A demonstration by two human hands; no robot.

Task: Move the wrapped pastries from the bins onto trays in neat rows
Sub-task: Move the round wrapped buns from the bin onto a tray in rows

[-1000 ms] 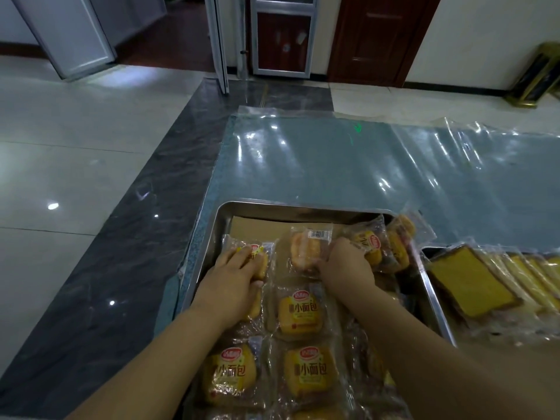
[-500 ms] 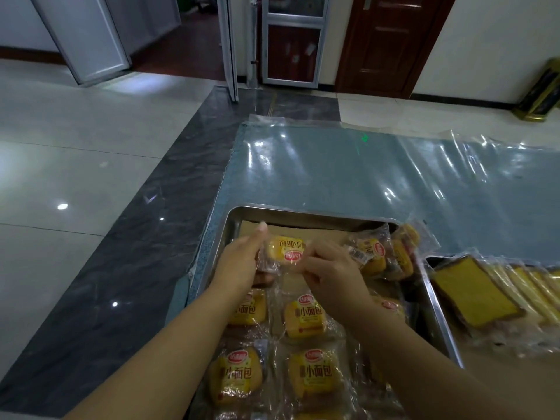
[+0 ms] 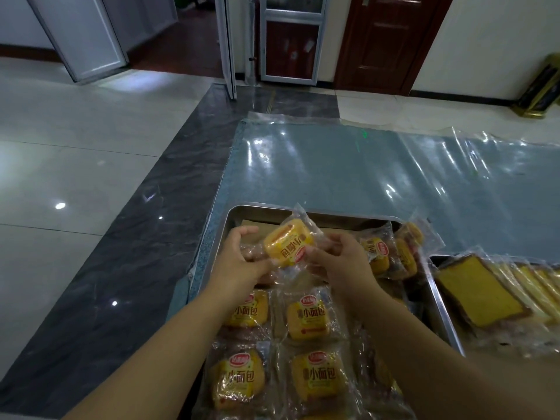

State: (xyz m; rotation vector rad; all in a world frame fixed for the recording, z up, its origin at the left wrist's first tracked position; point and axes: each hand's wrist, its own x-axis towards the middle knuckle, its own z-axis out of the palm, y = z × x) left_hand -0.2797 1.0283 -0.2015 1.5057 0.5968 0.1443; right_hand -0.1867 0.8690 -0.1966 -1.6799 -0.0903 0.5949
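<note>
caught in the placing step: one wrapped pastry (image 3: 288,244) held up off the tray (image 3: 212,253), over its far end, tilted, label upside-down against the ones lying below. pinched at its left edge by the left grip (image 3: 242,263), fingers and thumb curled onto the film, and at its right edge by the right grip (image 3: 339,262), likewise closed on the wrapper; neither free. nearer the body, laid pastries (image 3: 307,321) flat in rows, labels all facing one way, touching or just beside one another. beyond them, a strip of brown liner (image 3: 263,222) bare at the tray's far end, seemingly the next slot. in the far right corner, a few upright pastries (image 3: 385,253) propped on edge, not yet laid down. to the right, a second tray (image 3: 443,301) packed with wrapped cake slices (image 3: 481,294), both trays sitting on the plastic-covered worktop (image 3: 333,171). by the look of it, well along on this tray but not finished. next move likely calls for turning the pastry to match the neighbours' label direction, lowering it flat onto the bare liner in line with a column below, then releasing both grips without nudging the row underneath. slippery film, so easy to skew on release.
</note>
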